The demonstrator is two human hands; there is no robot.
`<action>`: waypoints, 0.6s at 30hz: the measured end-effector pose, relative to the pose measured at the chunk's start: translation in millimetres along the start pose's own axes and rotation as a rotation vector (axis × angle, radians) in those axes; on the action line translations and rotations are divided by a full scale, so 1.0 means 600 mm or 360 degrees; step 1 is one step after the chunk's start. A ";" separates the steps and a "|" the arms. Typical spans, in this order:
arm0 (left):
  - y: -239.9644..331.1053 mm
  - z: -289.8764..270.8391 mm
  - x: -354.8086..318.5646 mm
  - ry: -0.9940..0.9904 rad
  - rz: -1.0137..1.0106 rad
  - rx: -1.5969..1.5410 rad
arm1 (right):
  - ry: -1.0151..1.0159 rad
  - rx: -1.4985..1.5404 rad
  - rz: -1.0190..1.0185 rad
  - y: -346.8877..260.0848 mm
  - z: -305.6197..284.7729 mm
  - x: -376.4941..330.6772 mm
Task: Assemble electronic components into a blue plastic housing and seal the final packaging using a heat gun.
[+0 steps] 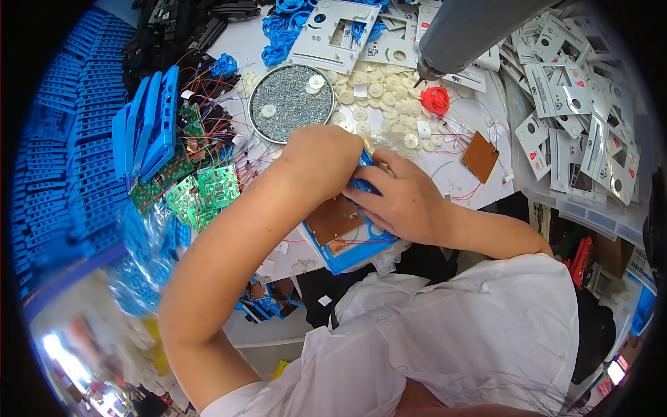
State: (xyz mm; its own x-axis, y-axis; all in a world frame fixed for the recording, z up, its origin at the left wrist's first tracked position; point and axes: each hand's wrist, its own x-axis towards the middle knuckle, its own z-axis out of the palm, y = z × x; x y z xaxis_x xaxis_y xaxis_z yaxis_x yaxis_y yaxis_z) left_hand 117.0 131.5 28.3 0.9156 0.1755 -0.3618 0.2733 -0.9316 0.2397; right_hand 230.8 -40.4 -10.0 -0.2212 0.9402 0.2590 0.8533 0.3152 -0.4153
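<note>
Head view: blue casing (345, 262), one, open face up at the near edge of the desk (243, 42), square before the torso, I judge for easy reach by both hands. Brown board (333, 224), one, inside it, with thin wires beside. Left hand (325, 156), curled over the casing's far end, knuckles up; I cannot tell what its grip pinches. Right hand (408, 198), fingers bent over the casing's right side, probably steadying it; the tips are partly hidden, so I cannot tell whether this grip pinches. Round dish (251, 105), one, beyond the left hand, its rim presumably containing the small metal pieces (292, 104). White discs (392, 94), many, loose beside it.
</note>
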 end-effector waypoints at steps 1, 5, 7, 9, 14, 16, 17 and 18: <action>-0.004 0.005 -0.005 0.0039 0.0045 -0.0011 | -0.0016 -0.0020 0.0011 -0.001 0.001 0.000; -0.009 0.011 -0.015 0.0071 0.0142 -0.0063 | 0.0073 -0.0117 -0.0045 -0.003 0.008 0.006; -0.011 0.014 -0.018 0.0057 0.0140 -0.0141 | 0.0054 -0.0095 -0.0028 -0.004 0.005 0.008; -0.018 0.030 -0.022 0.0075 0.0139 -0.0263 | 0.0031 -0.0071 -0.0009 -0.004 0.004 0.008; -0.025 0.061 -0.040 0.0223 0.0111 -0.0392 | -0.0002 -0.0022 0.0025 -0.008 0.001 0.006; -0.018 0.062 -0.052 0.0345 0.0046 -0.0410 | 0.0047 -0.0027 0.0014 -0.007 0.003 0.004; -0.011 0.058 -0.062 0.0437 -0.0010 -0.0399 | 0.0071 -0.0029 0.0007 -0.007 0.005 0.003; -0.005 0.053 -0.072 0.0523 -0.0069 -0.0384 | 0.0059 -0.0041 0.0017 -0.008 0.006 0.002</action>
State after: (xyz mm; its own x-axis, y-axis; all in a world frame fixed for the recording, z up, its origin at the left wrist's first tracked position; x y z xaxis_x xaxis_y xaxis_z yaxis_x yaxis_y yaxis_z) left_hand 67.1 117.0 14.8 0.9364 0.3418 -0.0788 0.3395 -0.8265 0.4491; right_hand 224.6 -40.2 -11.1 -0.1947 0.9380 0.2868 0.8675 0.3011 -0.3960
